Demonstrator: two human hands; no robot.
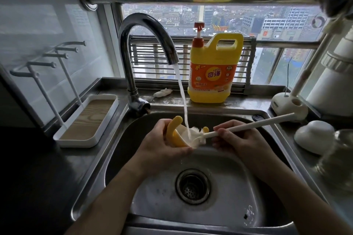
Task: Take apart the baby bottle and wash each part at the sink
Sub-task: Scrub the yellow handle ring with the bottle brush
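Note:
Over the steel sink (pixel 263 160), my left hand (pixel 158 145) grips the bottle's yellow handled collar (pixel 174 131), tilted with its opening facing right. My right hand (pixel 238 138) pinches the long white handle of a bottle brush (pixel 246 126). The white bristle head sits inside the collar's opening. Water runs from the chrome faucet (pixel 141 44) straight onto the bristles and collar. A white dome-shaped cap (pixel 314 135) and a clear glass bottle body (pixel 338 158) rest on the counter at the right.
A yellow dish soap jug (pixel 214 72) stands on the ledge behind the sink, a small white rag (pixel 162 92) beside it. A white drying rack with a tray (pixel 87 120) is at the left. The brush stand (pixel 288 105) sits at the right rear.

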